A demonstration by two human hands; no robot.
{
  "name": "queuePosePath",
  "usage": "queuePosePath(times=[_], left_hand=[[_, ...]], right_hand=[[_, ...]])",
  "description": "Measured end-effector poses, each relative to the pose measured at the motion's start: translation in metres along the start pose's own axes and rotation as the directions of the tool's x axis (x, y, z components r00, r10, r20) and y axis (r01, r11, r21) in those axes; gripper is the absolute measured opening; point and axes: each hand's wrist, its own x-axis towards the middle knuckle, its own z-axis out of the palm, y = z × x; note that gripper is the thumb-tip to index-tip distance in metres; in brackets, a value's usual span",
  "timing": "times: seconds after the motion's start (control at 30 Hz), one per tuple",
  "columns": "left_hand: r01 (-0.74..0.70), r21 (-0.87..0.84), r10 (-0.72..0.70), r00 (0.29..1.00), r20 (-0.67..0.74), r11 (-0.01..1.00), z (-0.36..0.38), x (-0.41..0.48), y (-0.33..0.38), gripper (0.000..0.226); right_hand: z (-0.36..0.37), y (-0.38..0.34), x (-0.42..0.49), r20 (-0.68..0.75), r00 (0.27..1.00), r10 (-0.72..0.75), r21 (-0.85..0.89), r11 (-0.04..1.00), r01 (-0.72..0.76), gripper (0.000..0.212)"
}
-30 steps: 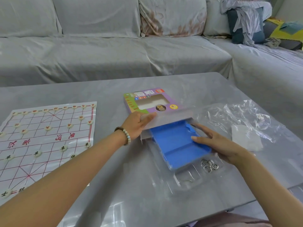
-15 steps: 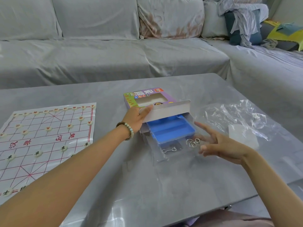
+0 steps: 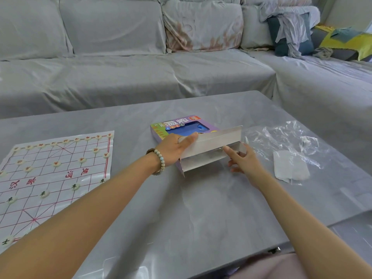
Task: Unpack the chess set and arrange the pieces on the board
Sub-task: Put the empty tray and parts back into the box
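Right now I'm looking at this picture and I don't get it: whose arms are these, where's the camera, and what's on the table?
No machine here: these are a person's two bare hands, filmed by one camera worn on the head, looking forward and down. The left hand, with a bead bracelet, holds the purple box by its open grey flap. The right hand points its index finger into the box's open end and holds nothing. Everything rests on a grey table. On the left lies the chess board, a printed sheet with round pieces already on it. On the right lie crumpled clear plastic wrap and a small white packet. A sofa stands behind.
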Motion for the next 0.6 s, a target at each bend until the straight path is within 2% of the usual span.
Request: queuePosePath(times=[0.1,0.2,0.27,0.33,0.37,0.47,0.6], left_hand=[[0.022,-0.040,-0.022,1.000,0.013,0.999,0.003,0.004,0.002,0.052],[0.021,-0.125,-0.028,0.998,-0.059,0.992,0.015,0.013,0.010,0.052],[0.033,-0.102,-0.040,0.997,-0.070,0.994,0.025,0.019,0.024,0.052],[0.079,-0.047,-0.080,0.997,-0.016,0.996,0.035,0.025,0.038,0.054],[0.089,-0.040,-0.088,0.996,0.031,0.995,0.040,0.028,0.041,0.057],[0.093,-0.125,-0.073,0.985,0.158,0.988,0.050,0.028,0.042,0.060],[0.114,-0.198,-0.090,0.988,0.126,0.974,0.049,0.025,0.034,0.060]], right_hand=[[0.002,0.001,-0.005,-0.026,0.998,0.052,0.086,0.995,-0.050,0.070],[0.013,-0.001,-0.020,0.107,0.981,0.159,0.370,0.910,-0.188,0.063],[0.020,-0.002,-0.032,0.252,0.960,0.122,0.516,0.822,-0.240,0.075],[0.026,-0.002,-0.040,0.355,0.934,0.035,0.543,0.806,-0.236,0.083],[0.028,-0.001,-0.042,0.377,0.926,0.016,0.535,0.812,-0.232,0.080],[0.028,0.005,-0.038,0.326,0.945,0.028,0.555,0.804,-0.215,0.075],[0.031,0.010,-0.034,0.203,0.978,0.038,0.529,0.837,-0.142,0.079]])
